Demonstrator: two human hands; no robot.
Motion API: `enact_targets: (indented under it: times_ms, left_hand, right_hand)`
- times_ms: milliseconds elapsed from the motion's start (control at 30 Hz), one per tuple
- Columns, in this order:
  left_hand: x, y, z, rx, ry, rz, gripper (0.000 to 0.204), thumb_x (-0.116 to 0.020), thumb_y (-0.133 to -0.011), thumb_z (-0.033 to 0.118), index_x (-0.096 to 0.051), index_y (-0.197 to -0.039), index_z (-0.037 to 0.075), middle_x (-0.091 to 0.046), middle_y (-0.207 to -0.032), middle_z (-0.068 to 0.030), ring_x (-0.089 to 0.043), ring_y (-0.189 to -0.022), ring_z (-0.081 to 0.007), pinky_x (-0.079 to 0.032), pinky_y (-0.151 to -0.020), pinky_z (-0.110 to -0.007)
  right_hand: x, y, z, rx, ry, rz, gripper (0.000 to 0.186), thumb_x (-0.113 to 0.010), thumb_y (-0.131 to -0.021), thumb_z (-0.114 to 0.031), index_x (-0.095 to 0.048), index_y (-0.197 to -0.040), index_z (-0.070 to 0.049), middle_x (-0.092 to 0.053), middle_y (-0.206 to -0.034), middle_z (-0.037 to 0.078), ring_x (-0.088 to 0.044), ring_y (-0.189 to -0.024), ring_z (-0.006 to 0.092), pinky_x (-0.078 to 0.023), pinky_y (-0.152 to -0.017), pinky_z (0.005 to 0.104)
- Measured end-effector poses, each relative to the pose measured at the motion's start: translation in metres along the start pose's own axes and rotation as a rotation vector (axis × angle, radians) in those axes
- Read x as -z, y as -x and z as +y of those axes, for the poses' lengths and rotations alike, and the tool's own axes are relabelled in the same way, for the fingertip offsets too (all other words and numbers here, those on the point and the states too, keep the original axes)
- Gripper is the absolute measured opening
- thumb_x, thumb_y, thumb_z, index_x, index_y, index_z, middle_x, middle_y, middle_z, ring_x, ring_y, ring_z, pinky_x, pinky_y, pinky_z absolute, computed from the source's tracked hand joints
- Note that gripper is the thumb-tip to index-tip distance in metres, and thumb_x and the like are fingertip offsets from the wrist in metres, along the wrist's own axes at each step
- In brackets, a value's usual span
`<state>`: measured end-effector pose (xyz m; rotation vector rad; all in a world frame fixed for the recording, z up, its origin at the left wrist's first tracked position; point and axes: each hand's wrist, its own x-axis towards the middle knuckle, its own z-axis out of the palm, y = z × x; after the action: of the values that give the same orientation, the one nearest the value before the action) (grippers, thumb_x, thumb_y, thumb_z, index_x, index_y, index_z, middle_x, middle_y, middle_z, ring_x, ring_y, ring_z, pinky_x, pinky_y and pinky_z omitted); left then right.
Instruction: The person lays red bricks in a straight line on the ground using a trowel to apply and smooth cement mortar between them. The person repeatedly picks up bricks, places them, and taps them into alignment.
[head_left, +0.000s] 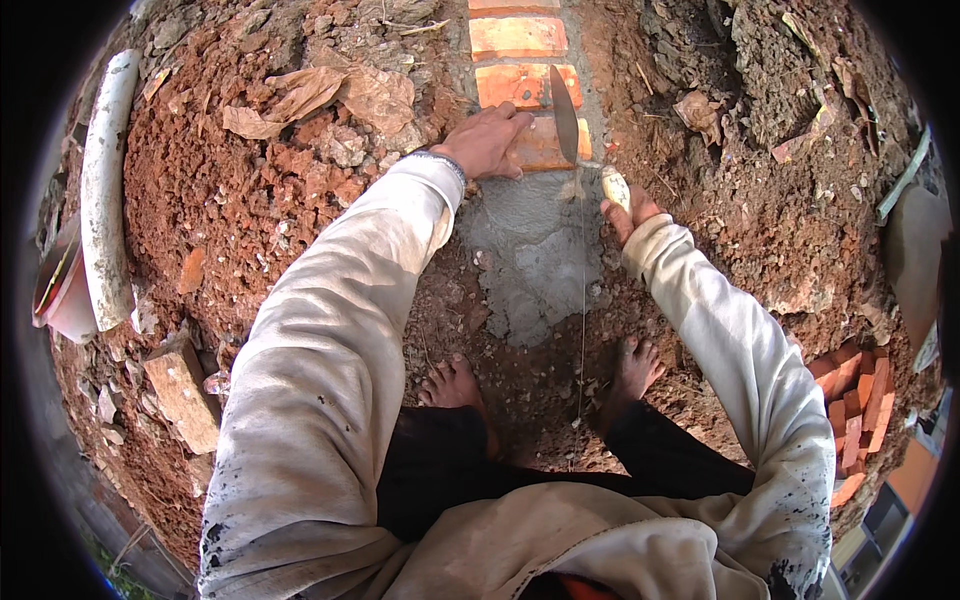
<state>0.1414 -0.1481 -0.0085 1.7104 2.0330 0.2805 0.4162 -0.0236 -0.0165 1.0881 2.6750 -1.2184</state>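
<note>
My left hand (488, 140) grips the left part of the nearest red-orange brick (550, 145) in a mortared row at top centre, its fingers bent over the brick. My right hand (633, 210) holds a trowel by its pale handle (615, 188). The narrow metal blade (562, 110) points up the row, over the right part of the bricks. Grey wet mortar (525, 260) lies just below the held brick, and a thin string (583, 300) runs down across it between my bare feet.
Rough red-brown soil and rubble flank the row. At left lie a white pipe (108, 190), a pinkish bucket (65, 300) and a loose brick (180, 390). At right are stacked bricks (855, 415) and a greyish curved object (910, 260). My feet (450, 385) stand either side of the mortar.
</note>
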Motion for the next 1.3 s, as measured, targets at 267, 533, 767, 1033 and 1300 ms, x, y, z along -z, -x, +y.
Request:
enact_targets:
  times_ms: [267,533,767,1033,1300]
  left_hand:
    - [0.027,0.01,-0.004,0.194,-0.049,-0.124,0.079,-0.085,-0.068,0.027,-0.05,-0.135,0.004,-0.057,-0.123,-0.0188,-0.054,-0.119,-0.0362,-0.045,-0.101,-0.042]
    - [0.026,0.009,-0.018,0.134,0.011,-0.051,0.06,-0.084,-0.071,0.026,-0.063,-0.122,0.001,-0.065,-0.114,-0.0228,-0.06,-0.112,-0.0357,-0.047,-0.098,-0.041]
    - [0.025,0.013,-0.014,0.198,-0.059,-0.064,0.063,-0.083,-0.072,0.028,-0.062,-0.127,0.008,-0.063,-0.121,-0.0187,-0.058,-0.116,-0.0327,-0.047,-0.099,-0.041]
    - [0.031,0.012,-0.006,0.256,-0.096,-0.141,0.063,-0.082,-0.074,0.032,-0.061,-0.129,0.011,-0.063,-0.122,-0.0167,-0.056,-0.119,-0.0316,-0.046,-0.1,-0.041]
    - [0.031,0.016,0.0,0.258,-0.128,-0.157,0.061,-0.081,-0.076,0.03,-0.06,-0.13,0.012,-0.063,-0.12,-0.0176,-0.057,-0.118,-0.0326,-0.047,-0.099,-0.042]
  right_hand:
    - [0.001,0.015,-0.03,-0.102,-0.166,-0.064,0.038,-0.058,-0.091,-0.032,-0.048,-0.114,-0.004,-0.061,-0.08,0.018,-0.064,-0.077,0.0302,-0.05,-0.069,0.0398]
    - [-0.008,0.018,-0.023,-0.059,-0.04,-0.186,0.045,-0.056,-0.092,-0.036,-0.045,-0.122,-0.003,-0.062,-0.081,0.014,-0.063,-0.074,0.0304,-0.051,-0.066,0.0412]
    - [-0.015,0.015,-0.023,0.069,0.117,-0.087,0.039,-0.056,-0.095,-0.032,-0.045,-0.115,-0.001,-0.058,-0.068,0.008,-0.057,-0.051,0.021,-0.049,-0.047,0.0374]
    - [-0.024,0.018,-0.015,-0.078,-0.072,-0.047,0.043,-0.055,-0.096,-0.033,-0.041,-0.117,0.001,-0.056,-0.067,0.006,-0.058,-0.055,0.0189,-0.047,-0.044,0.0359]
    - [-0.013,0.005,-0.047,-0.152,0.141,-0.214,0.039,-0.056,-0.093,-0.031,-0.048,-0.115,0.001,-0.058,-0.067,0.01,-0.062,-0.06,0.0227,-0.051,-0.06,0.0384]
